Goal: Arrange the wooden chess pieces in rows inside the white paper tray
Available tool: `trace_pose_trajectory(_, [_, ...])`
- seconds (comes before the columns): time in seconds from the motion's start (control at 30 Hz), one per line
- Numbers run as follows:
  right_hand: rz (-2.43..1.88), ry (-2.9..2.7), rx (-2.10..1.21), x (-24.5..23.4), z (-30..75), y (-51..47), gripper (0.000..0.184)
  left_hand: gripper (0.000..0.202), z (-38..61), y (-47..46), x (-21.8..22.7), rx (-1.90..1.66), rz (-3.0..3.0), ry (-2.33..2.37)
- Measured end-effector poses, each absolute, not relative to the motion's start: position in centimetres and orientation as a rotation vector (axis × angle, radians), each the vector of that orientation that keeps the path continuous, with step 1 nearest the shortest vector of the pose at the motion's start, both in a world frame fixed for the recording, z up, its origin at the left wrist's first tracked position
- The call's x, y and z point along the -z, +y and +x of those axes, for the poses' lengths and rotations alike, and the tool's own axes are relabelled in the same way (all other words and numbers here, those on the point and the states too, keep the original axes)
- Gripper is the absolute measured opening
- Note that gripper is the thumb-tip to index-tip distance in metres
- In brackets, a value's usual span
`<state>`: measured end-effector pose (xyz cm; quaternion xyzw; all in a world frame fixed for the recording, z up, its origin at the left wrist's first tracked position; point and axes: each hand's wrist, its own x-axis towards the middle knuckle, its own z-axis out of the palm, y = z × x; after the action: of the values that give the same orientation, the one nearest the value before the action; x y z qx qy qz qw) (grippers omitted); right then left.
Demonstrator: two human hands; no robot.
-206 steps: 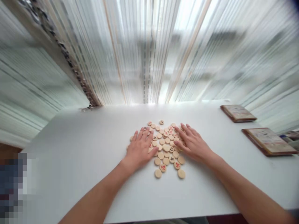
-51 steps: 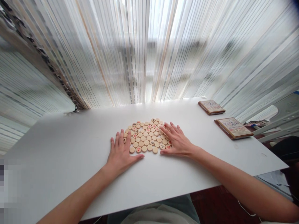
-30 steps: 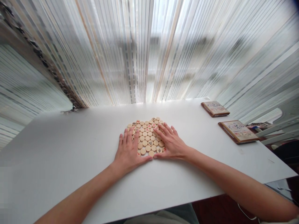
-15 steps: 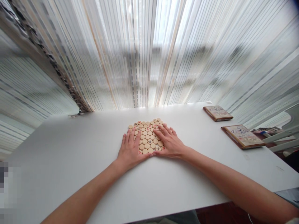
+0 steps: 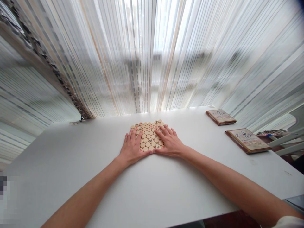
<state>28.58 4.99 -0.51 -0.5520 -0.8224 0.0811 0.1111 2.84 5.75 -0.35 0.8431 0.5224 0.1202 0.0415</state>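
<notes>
A tight cluster of round wooden Chinese chess pieces lies flat on the white table. Most show plain faces; several show red or black characters. My left hand rests spread along the left side of the cluster, fingertips over its edge pieces. On the right side lies my right hand, fingers spread and partly covering pieces. Both thumbs stretch inward along the near edge, their tips about meeting. Pieces beneath the fingers are hidden.
Two flat boxes with printed covers, a farther one and a nearer one, lie at the table's right side. A striped sheer curtain hangs behind the far edge. A pale chair stands beyond the right edge.
Both hands and the chess pieces have shifted slightly away from me, the cluster's near edge now a bit farther. The view has tilted slightly. The boxes lie as before.
</notes>
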Motion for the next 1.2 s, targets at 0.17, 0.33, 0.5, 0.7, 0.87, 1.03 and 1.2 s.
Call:
trace_pose_trajectory(0.17, [-1.636,-2.416,-0.235,0.3,28.4,6.1,0.114,0.124,2.7,7.1,0.2,-0.368,2.585,1.584])
trace_pose_trajectory(0.33, [-1.641,-2.411,-0.241,0.3,28.3,6.8,0.114,0.123,2.7,7.9,0.2,-0.387,2.592,1.565])
trace_pose_trajectory(0.5, [-1.632,-2.407,-0.248,0.5,28.4,7.1,0.114,0.122,2.7,8.3,0.2,-0.389,2.592,1.556])
trace_pose_trajectory(0.7, [-1.627,-2.4,-0.247,0.5,28.4,7.0,0.112,0.122,2.7,8.4,0.2,-0.395,2.596,1.548])
trace_pose_trajectory(0.87, [-1.617,-2.388,-0.249,0.5,28.4,7.0,0.112,0.122,2.7,8.3,0.1,-0.407,2.591,1.553])
trace_pose_trajectory(1.03, [-1.586,-2.36,-0.262,0.7,28.5,7.0,0.112,0.124,2.7,8.2,0.1,-0.455,2.587,1.532])
trace_pose_trajectory(1.2, [-1.512,-2.296,-0.285,1.0,28.8,6.8,0.115,0.12,2.4,8.2,0.5,-0.579,2.576,1.474])
